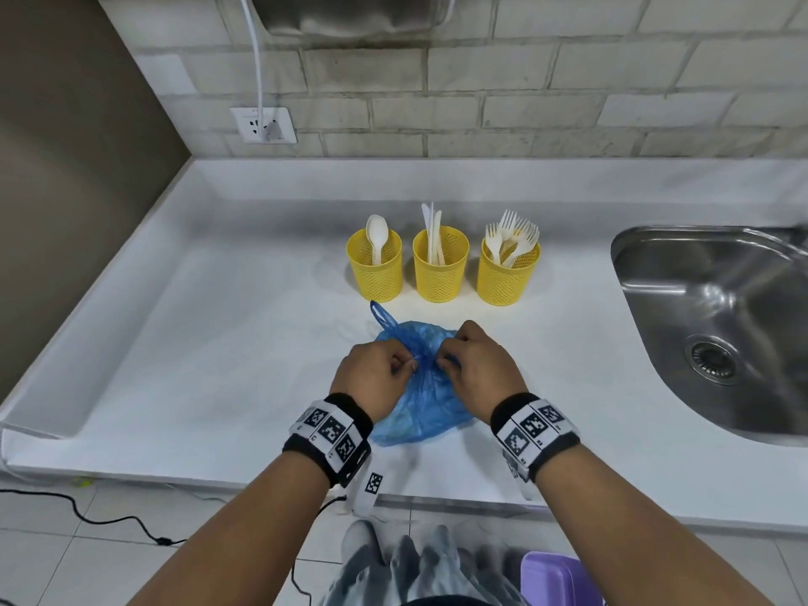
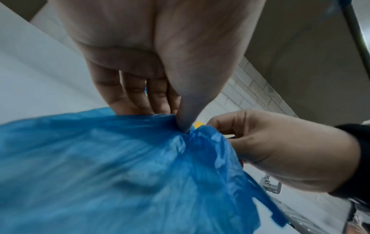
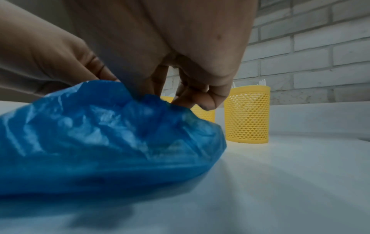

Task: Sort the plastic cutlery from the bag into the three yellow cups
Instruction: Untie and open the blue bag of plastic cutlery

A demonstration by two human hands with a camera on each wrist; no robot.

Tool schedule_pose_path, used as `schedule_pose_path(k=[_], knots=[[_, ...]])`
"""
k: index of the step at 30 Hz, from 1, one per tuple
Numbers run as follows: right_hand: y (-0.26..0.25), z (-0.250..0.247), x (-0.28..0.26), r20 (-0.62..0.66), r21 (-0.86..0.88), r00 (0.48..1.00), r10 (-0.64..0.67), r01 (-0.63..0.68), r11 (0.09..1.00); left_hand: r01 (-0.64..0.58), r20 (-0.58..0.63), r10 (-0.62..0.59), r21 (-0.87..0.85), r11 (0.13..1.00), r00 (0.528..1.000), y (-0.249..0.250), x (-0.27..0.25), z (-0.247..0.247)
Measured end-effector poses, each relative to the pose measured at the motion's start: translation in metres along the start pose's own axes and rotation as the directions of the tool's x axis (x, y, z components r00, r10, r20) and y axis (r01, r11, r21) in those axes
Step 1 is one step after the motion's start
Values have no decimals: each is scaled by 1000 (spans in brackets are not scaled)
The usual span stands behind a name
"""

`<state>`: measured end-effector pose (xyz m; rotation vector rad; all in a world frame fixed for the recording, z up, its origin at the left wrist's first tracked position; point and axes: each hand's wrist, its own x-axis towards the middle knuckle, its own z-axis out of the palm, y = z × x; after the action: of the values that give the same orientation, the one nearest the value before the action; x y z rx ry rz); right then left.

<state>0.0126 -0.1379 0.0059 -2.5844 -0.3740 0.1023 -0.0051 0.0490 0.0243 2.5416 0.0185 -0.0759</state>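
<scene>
A blue plastic bag (image 1: 422, 404) lies on the white counter (image 1: 196, 365) in front of three yellow mesh cups. The left cup (image 1: 376, 269) holds spoons, the middle cup (image 1: 440, 266) holds knives, the right cup (image 1: 507, 271) holds several forks. My left hand (image 1: 376, 378) pinches the gathered neck of the bag (image 2: 186, 134) between thumb and fingers. My right hand (image 1: 474, 365) pinches the same bunched neck from the other side (image 3: 140, 96). The bag's contents are hidden by the blue film (image 3: 100, 134).
A steel sink (image 1: 717, 325) is set into the counter at the right. A brick wall with a socket (image 1: 262, 124) runs behind. The counter's front edge is close to my wrists; a purple container (image 1: 555, 579) sits on the floor below.
</scene>
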Motion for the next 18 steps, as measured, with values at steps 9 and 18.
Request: schedule_pose_path(k=[9,18], knots=[[30,-28,3,-247,206,960,134,-83,975,97,-36,-111,-270,958,993,-28,-3,-39],[19,-30,15,-235,193,963,133,-88,977,146,-94,-158,-121,982,983,-17,8,-30]])
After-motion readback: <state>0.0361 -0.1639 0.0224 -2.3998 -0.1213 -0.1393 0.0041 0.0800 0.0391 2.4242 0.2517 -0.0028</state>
